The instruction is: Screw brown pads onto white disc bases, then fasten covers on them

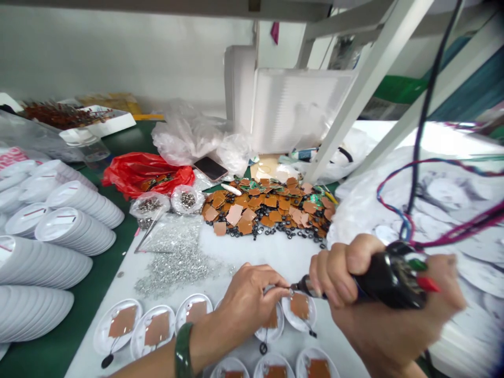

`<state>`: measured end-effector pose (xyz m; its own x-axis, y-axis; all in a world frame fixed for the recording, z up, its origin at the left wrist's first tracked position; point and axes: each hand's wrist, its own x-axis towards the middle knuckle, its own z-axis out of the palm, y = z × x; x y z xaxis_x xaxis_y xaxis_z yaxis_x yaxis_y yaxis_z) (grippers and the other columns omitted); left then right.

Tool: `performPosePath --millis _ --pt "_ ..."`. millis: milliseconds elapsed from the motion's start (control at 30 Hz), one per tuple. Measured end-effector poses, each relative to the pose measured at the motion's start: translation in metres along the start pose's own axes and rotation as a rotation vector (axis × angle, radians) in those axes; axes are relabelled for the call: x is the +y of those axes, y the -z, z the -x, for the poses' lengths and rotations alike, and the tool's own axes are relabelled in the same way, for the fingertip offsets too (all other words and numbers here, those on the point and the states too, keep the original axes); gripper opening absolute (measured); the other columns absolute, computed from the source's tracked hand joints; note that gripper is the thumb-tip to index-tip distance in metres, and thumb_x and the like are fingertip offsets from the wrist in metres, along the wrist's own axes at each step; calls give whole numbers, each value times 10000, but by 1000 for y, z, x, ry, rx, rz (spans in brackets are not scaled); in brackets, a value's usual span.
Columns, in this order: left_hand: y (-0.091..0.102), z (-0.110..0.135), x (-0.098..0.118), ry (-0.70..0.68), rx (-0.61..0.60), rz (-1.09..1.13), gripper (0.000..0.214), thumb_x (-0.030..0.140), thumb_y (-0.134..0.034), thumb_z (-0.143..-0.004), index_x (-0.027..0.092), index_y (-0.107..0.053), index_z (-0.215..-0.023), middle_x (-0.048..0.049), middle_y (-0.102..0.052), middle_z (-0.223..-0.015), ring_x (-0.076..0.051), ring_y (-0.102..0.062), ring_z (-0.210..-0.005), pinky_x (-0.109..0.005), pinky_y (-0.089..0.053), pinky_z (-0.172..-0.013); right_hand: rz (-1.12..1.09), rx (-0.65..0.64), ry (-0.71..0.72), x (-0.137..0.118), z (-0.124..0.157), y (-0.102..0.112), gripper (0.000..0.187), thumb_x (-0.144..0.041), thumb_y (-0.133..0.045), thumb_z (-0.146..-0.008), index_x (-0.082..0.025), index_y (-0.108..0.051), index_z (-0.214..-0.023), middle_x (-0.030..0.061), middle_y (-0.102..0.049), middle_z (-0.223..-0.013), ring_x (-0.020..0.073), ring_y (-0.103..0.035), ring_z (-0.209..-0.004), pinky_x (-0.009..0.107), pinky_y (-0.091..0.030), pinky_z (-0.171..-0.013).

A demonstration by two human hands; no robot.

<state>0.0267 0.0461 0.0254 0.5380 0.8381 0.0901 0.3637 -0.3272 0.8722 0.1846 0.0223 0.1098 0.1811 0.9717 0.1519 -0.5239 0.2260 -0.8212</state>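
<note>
My right hand (346,273) is wrapped round a black electric screwdriver (388,281), whose tip (296,286) points left over a white round housing (299,311) with a brown circuit board in it. My left hand (250,299) pinches close to that tip, fingers pressed together over another white housing (270,328); what it pinches is too small to make out. A green bangle (183,349) sits on my left wrist. Several more white housings with brown boards (155,328) lie in rows on the white mat in front of me.
A heap of brown boards and black parts (268,207) lies mid-table beside a spread of small silver screws (173,257). Stacks of white shells (59,226) fill the left side. A red bag (145,170), a phone (210,168), clear bags and coloured cables (433,163) lie around.
</note>
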Motion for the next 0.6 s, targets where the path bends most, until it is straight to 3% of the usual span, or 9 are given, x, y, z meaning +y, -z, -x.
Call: performPosePath --millis 467,600 --pt "-10 1 1 50 34 56 135 92 -831 -808 199 -785 -741 -4 -774 -752 -167 -695 -725 -277 -501 -742 21 39 -24 -4 5 2 575 -734 -549 -852 -226 -673 -612 -7 -474 -420 157 -459 -378 309 -430 -412" --pt "-13 3 -2 39 -26 165 154 86 -772 -858 217 -803 -783 3 -792 -792 -160 -710 -744 -263 -518 -740 5 23 -18 -6 5 2 584 -739 -529 -865 -226 -668 -622 -23 -458 -414 133 -429 -357 288 -422 -401"
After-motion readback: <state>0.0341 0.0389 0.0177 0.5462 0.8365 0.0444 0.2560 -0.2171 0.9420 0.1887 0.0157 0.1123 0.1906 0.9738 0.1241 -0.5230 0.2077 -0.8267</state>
